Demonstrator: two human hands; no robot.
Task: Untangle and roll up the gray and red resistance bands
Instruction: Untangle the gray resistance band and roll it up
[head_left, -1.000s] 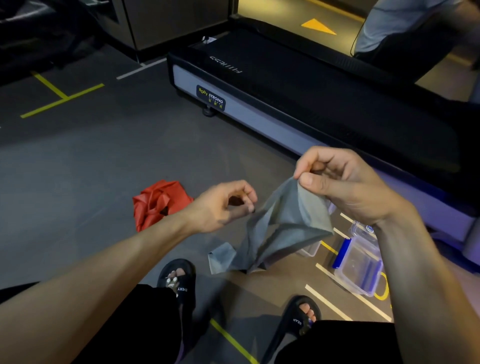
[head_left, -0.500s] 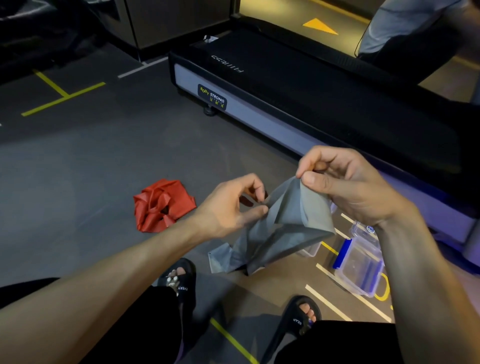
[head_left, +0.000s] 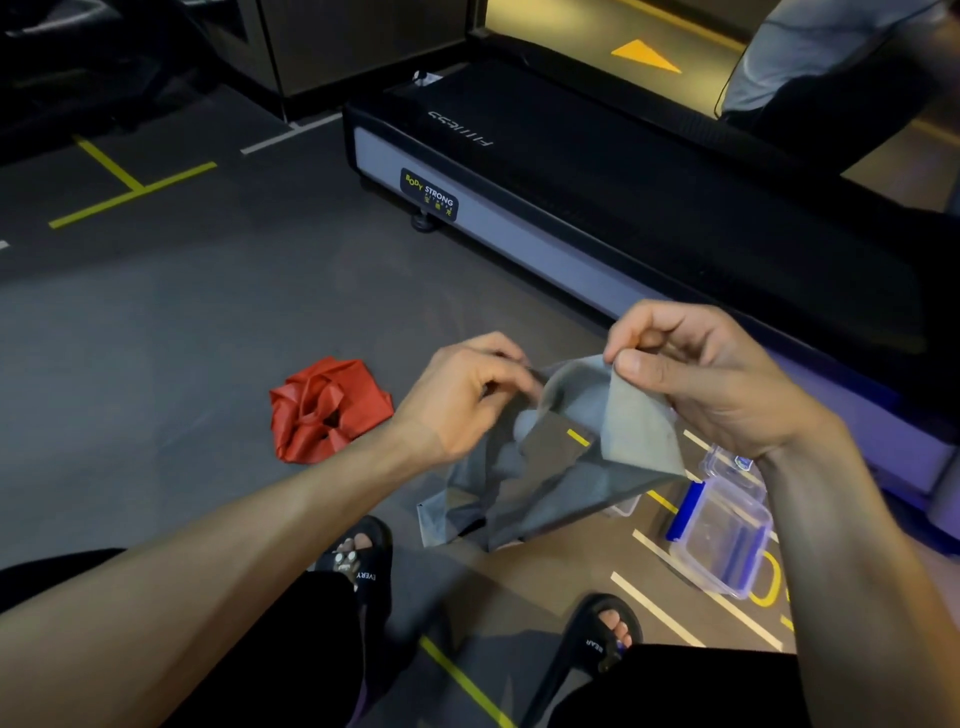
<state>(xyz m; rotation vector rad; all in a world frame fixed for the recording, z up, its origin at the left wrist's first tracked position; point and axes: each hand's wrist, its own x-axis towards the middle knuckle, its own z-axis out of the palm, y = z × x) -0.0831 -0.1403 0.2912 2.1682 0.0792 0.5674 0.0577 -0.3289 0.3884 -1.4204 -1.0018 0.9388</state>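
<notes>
Gray resistance band (head_left: 571, 467) hangs between both hands above the floor (head_left: 208, 338), its top edge running side to side and its crumpled length drooping toward the sandals. Right hand (head_left: 711, 384) pinches the upper right corner between thumb and fingers; left hand (head_left: 462, 400) pinches the opposite edge, just beside it. Pulling the hands apart sideways looks unobstructed. Red resistance band (head_left: 327, 410) lies bunched on the floor, nearer the left hand.

Treadmill (head_left: 623, 208) ahead; bare floor (head_left: 182, 338) leftward.
</notes>
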